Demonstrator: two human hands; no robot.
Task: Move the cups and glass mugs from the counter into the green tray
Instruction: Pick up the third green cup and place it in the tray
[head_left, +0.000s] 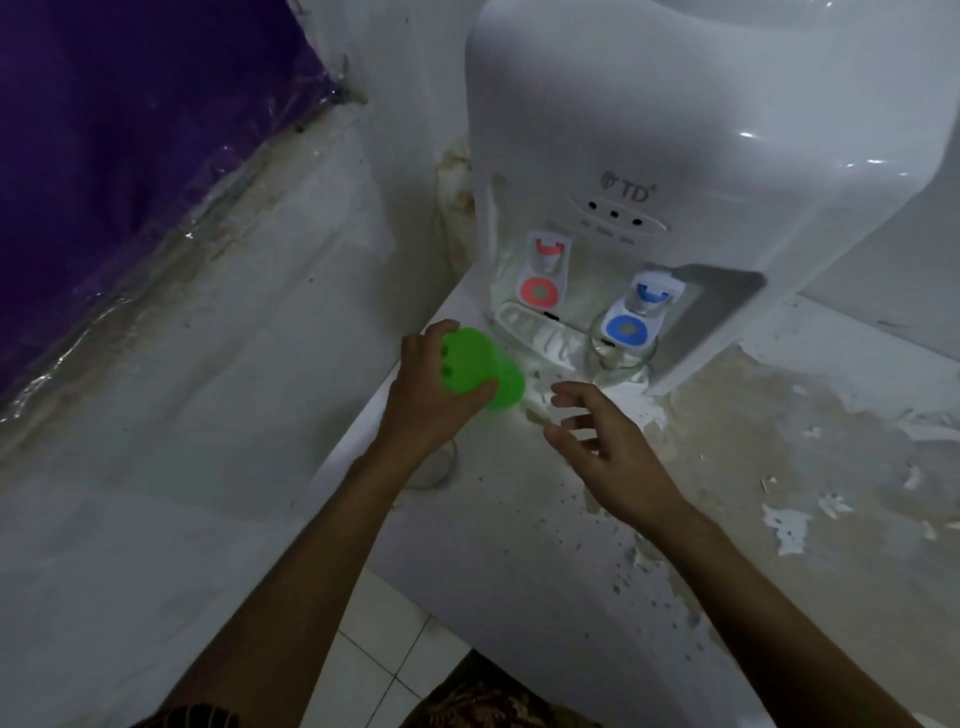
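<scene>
My left hand (434, 392) grips a bright green plastic cup (485, 369), tilted on its side just above the white counter (519, 519). My right hand (605, 447) hovers beside it with fingers spread and nothing in it. A clear glass mug (623, 361) stands under the blue tap of the water dispenser. Another clear glass (434, 470) sits on the counter, mostly hidden under my left wrist. No green tray is in view.
A white water dispenser (675, 156) with a red tap (540, 275) and a blue tap (631, 317) fills the back of the counter. A stained wall runs along the left. Peeling, stained counter surface lies to the right. Floor tiles (374, 670) show below the counter edge.
</scene>
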